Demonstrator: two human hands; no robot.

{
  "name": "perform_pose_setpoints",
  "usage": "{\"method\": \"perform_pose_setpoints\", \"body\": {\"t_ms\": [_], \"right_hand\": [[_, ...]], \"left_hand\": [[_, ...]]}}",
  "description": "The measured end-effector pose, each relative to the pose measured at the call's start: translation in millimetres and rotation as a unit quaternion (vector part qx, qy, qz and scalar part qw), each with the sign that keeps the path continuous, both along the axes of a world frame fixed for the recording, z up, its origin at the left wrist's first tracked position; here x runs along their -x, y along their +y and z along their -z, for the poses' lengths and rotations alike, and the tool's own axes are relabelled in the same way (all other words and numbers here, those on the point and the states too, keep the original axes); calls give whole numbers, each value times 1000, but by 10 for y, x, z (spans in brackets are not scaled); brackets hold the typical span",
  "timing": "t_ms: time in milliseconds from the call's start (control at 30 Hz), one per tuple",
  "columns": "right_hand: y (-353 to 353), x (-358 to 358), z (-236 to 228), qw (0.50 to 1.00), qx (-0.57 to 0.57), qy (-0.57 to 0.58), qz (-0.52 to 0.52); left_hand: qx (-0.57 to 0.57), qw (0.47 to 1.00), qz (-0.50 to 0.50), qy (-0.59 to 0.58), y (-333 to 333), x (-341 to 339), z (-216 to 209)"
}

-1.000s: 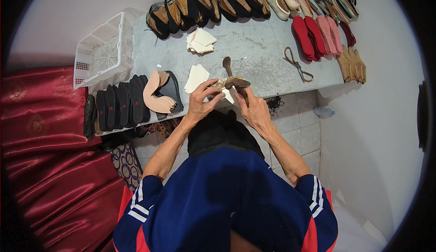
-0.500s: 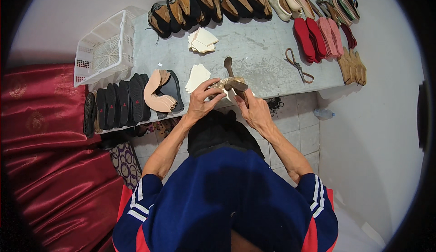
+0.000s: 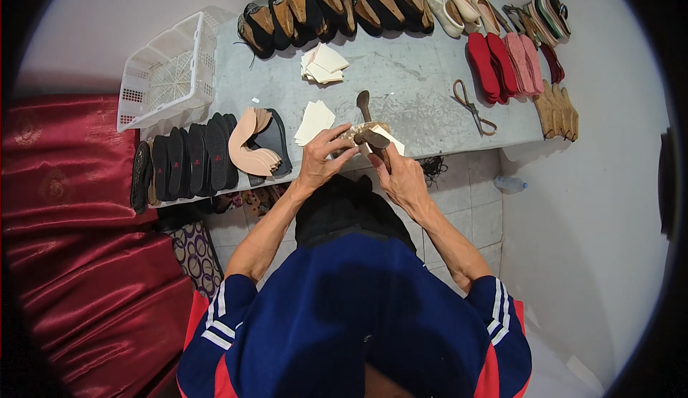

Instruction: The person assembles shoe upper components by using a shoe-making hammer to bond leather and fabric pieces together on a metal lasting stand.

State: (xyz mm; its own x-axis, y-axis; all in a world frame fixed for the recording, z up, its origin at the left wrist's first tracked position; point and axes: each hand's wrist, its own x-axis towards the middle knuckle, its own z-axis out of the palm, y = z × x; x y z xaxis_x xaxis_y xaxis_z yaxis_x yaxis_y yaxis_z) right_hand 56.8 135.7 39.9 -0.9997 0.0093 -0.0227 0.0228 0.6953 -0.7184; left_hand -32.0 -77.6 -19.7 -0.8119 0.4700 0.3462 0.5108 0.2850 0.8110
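The right hand (image 3: 405, 178) grips a hammer (image 3: 375, 140) over a mottled block (image 3: 352, 131) at the worktop's (image 3: 423, 82) near edge; the left hand (image 3: 319, 157) touches it, hold unclear. A white card (image 3: 390, 140) now shows right of the hammer; black soles (image 3: 198, 158) at left bear illegible red marks.

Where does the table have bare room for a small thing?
Mostly bare table lies between the upper white cards, black shoes and scissors. Smaller: right of the basket. Crowded: front left, with black soles; right end, with red insoles; around the left hand.
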Motion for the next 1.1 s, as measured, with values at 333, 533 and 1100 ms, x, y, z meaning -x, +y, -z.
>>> {"method": "perform_pose_setpoints", "body": {"t_ms": [333,533,1100], "right_hand": [[-44,-11,-51,1000,3,10,-6],[-47,-21,14,1000,-16,21,-18],[-121,-47,3,999,15,6,-29]], "left_hand": [[16,997,-7,76,-15,-23,32],[-22,996,-26,86,39,-45,73],[-55,992,-77,81,43,-55,207]]}}
